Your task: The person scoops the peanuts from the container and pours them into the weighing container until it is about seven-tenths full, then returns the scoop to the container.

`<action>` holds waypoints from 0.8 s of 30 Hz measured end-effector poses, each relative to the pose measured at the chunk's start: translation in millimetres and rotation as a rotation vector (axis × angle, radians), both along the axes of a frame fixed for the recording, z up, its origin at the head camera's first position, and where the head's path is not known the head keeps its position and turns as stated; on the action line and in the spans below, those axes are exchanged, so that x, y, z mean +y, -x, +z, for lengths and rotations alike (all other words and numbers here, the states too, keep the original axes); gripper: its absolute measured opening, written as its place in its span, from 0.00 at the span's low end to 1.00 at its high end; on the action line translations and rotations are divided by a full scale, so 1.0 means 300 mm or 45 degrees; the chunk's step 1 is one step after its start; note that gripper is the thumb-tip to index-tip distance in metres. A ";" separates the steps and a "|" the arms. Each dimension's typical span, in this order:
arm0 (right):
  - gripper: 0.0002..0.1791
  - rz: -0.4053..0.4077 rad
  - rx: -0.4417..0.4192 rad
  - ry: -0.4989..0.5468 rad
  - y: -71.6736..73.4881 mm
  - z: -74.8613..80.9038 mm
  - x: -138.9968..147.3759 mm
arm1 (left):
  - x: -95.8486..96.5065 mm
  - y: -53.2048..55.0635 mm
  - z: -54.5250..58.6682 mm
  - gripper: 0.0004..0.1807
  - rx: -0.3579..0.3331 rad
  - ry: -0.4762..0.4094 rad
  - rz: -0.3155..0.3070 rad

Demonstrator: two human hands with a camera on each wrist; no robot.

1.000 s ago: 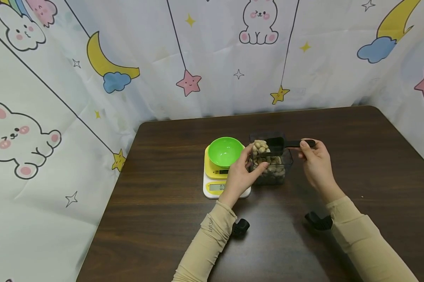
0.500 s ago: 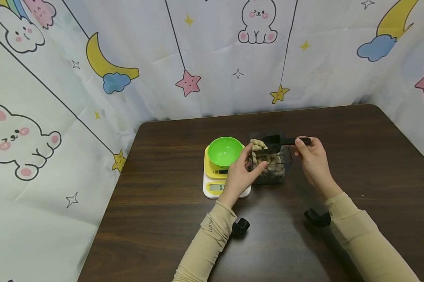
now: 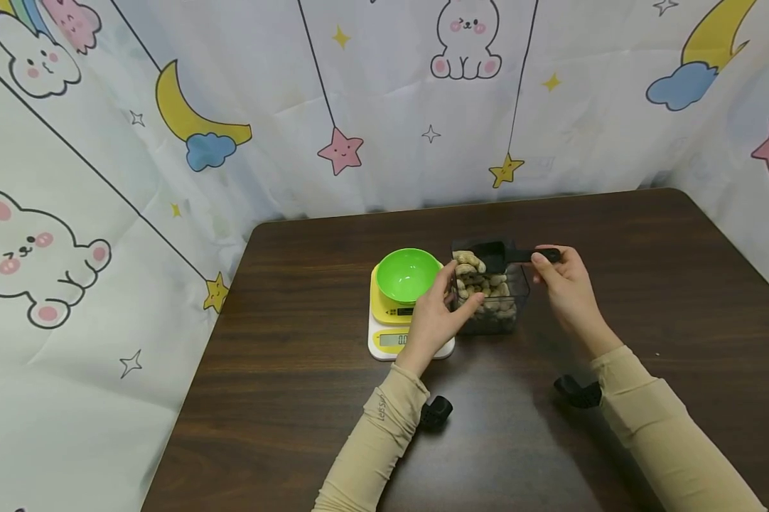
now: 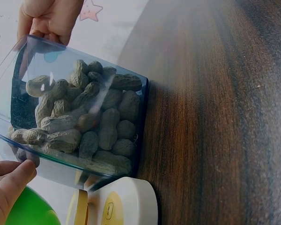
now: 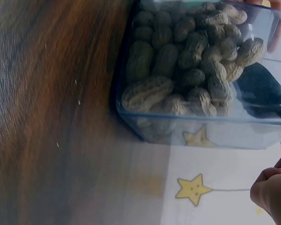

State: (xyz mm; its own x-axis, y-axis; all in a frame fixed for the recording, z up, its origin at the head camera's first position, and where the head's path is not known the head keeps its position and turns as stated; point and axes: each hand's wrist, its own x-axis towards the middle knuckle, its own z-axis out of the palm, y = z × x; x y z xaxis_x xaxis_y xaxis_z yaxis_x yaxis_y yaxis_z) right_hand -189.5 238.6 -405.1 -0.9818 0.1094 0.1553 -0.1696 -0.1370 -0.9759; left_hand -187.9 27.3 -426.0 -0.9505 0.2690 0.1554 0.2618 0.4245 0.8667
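Observation:
A clear box [image 3: 490,326] of unshelled peanuts [image 4: 110,124] stands on the table, right of a kitchen scale. My left hand [image 3: 436,320] holds the box at its left side, thumb in front and fingers behind. My right hand [image 3: 571,291] pinches the handle of a black scoop [image 3: 495,257], whose blade is inside the box above the peanuts. Several peanuts lie heaped at the blade's left end. In the right wrist view the scoop's dark blade [image 5: 262,89] shows through the box wall.
On the yellow and white scale [image 3: 379,346] sits a green bowl [image 3: 408,275], with no contents visible. Its display is partly hidden by my left hand. The dark wooden table [image 3: 282,398] ends at a patterned curtain [image 3: 384,85] behind and at the left.
My right hand and the scoop have shifted slightly left and up, and the peanuts near the blade have moved a little. My left hand stays in place on the box.

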 end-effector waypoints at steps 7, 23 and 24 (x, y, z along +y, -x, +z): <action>0.13 -0.007 -0.036 0.174 -0.009 -0.006 0.004 | 0.001 0.006 -0.006 0.39 -0.007 -0.025 -0.008; 0.13 0.055 0.026 0.477 -0.013 -0.031 0.011 | -0.001 0.001 0.002 0.38 -0.010 -0.024 -0.004; 0.13 0.054 0.029 0.496 -0.013 -0.031 0.010 | -0.001 0.000 0.002 0.38 -0.011 -0.026 -0.005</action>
State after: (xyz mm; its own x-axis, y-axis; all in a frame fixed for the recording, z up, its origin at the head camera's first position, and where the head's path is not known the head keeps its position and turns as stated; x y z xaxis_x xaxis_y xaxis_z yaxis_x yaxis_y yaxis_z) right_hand -185.5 241.5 -414.3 -0.9835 0.1239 0.1319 -0.1768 -0.5037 -0.8456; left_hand -187.9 26.9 -425.3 -0.9508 0.2695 0.1529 0.2561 0.4056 0.8774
